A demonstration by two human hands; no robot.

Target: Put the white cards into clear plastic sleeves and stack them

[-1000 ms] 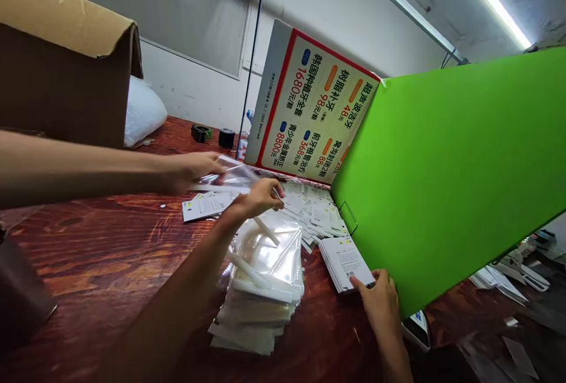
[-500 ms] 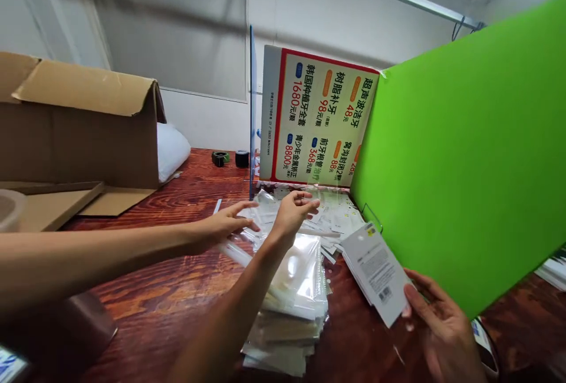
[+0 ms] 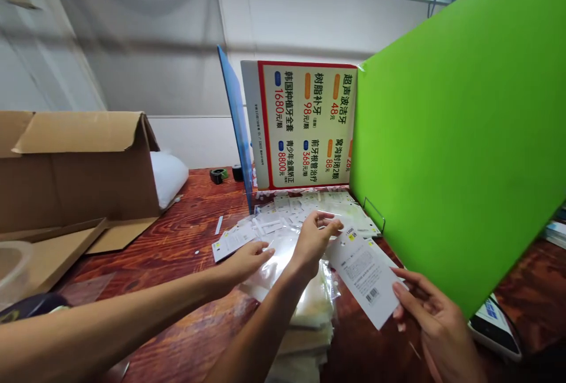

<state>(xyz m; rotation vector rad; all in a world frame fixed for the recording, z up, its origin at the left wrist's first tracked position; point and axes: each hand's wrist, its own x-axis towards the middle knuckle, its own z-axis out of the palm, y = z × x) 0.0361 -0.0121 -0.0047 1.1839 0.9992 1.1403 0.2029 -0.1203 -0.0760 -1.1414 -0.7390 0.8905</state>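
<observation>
My right hand (image 3: 435,318) grips white printed cards (image 3: 369,277), with the thumb on the front and fingers behind. Close to the cards' upper left end, my left hand (image 3: 321,233) is closed with its fingertips on a clear plastic bag (image 3: 345,219), whose outline is faint. Beneath my left wrist lies a tall stack of clear bags (image 3: 309,306). Another person's hand (image 3: 252,259) reaches from the left over the left edge of the bags. More white cards (image 3: 234,240) lie spread behind the hands.
A green board (image 3: 455,135) leans at the right, with a wire stand (image 3: 375,215) at its foot. A printed price board (image 3: 309,126) and a blue panel (image 3: 236,124) stand behind. Cardboard box (image 3: 79,171) and tape (image 3: 218,177) are left; a device (image 3: 495,327) is lower right.
The view has tilted and shifted. My left hand has moved right, nearer the cards in my right hand. The other person's hand has also moved right and nearer.
</observation>
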